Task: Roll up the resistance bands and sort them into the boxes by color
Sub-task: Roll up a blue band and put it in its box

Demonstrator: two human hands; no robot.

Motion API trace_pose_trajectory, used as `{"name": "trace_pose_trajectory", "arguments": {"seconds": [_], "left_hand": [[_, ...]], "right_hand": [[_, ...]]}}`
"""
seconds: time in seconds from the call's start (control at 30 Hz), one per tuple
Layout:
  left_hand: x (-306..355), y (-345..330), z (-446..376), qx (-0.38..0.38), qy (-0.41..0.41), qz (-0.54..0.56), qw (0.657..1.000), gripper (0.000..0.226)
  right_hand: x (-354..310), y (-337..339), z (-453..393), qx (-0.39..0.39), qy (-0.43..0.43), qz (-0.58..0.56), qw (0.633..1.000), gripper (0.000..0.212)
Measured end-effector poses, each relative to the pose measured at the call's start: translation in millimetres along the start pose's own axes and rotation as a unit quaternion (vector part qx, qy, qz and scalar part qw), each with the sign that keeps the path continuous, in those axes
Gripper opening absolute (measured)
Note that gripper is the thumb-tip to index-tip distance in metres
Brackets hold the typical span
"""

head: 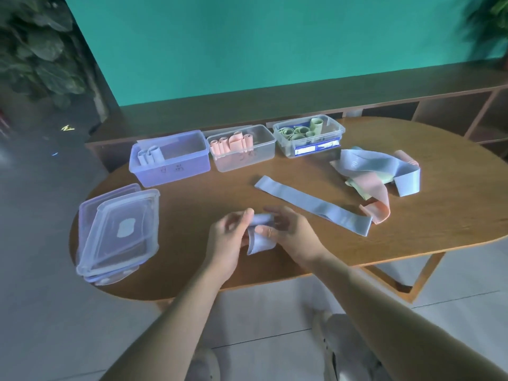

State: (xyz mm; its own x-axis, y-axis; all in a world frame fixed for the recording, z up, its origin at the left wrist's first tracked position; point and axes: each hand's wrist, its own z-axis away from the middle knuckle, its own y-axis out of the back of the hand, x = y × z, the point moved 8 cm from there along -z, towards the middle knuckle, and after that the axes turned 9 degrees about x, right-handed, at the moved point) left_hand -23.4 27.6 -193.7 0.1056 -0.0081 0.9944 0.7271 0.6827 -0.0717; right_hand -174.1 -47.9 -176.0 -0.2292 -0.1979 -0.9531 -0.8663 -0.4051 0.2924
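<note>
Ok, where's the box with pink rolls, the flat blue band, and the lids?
pink box (247, 160), head view, front wall.
flat blue band (310, 203), head view, middle of the strip.
lids (121, 229), head view, top lid's centre.

The light is soft and a bit dim, with a blue-green tint. The table (412, 215) shows only faint shadows. A weak shine sits on the clear lids (115, 232). The hands look a little blurry. The plants (38, 45) in the top corners are dark and smeared. Straight lines bend near the edges, like the shelf (412, 86).
</note>
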Motion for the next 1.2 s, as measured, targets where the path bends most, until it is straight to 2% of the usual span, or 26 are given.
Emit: {"name": "trace_pose_trajectory", "arguments": {"seconds": [0.1,0.2,0.33,0.4,0.5,0.6,0.7,0.77,0.83,0.97,1.03,1.1,1.2], "left_hand": [[1.7,7.4,-6.7,0.048,-0.022,-0.004,0.999,0.039],[-5.7,10.3,-9.6,0.073,-0.009,0.022,0.997,0.041],[0.4,20.9,-14.3,0.15,-0.046,-0.045,0.987,0.037],[6.3,26.5,-12.9,0.173,-0.071,-0.114,0.976,0.031],[16.0,27.1,-3.1,0.161,-0.141,-0.219,0.952,0.018],[18.9,29.6,5.9,0.152,-0.184,-0.244,0.94,0.013],[19.2,30.4,12.1,0.143,-0.218,-0.26,0.93,0.014],[22.4,29.6,16.2,0.144,-0.262,-0.283,0.911,0.012],[24.8,28.1,18.1,0.146,-0.295,-0.304,0.894,0.009],[24.5,29.4,17.1,0.145,-0.285,-0.297,0.9,0.009],[23.0,30.0,16.6,0.141,-0.278,-0.301,0.901,0.009],[22.2,30.6,15.4,0.139,-0.275,-0.305,0.901,0.009],[23.4,30.9,14.1,0.134,-0.271,-0.296,0.906,0.01]], "right_hand": [[8.3,-4.4,-13.0,0.046,-0.014,-0.034,0.998,0.05],[12.2,-0.9,-27.6,0.084,-0.031,-0.087,0.992,0.052],[11.7,0.0,-42.7,0.104,-0.015,-0.046,0.993,0.046],[10.1,-0.5,-47.4,0.121,0.003,-0.016,0.993,0.047],[9.3,-5.3,-49.5,0.118,0.028,0.04,0.992,0.042],[7.4,-11.7,-47.6,0.106,0.045,0.051,0.992,0.03],[-3.5,-14.9,-43.5,0.128,0.127,0.111,0.977,0.015],[-11.8,-26.3,-39.2,0.095,0.202,0.151,0.963,0.007],[-13.7,-40.3,-38.8,0.038,0.249,0.186,0.95,0.014],[-7.3,-41.1,-70.2,-0.004,0.18,0.153,0.972,0.044],[-9.9,-34.0,-74.6,0.015,0.171,0.123,0.977,0.041],[-14.4,-25.1,-67.9,0.056,0.186,0.105,0.975,0.027],[-17.6,-32.4,-59.5,0.017,0.19,0.108,0.976,0.02]]}}
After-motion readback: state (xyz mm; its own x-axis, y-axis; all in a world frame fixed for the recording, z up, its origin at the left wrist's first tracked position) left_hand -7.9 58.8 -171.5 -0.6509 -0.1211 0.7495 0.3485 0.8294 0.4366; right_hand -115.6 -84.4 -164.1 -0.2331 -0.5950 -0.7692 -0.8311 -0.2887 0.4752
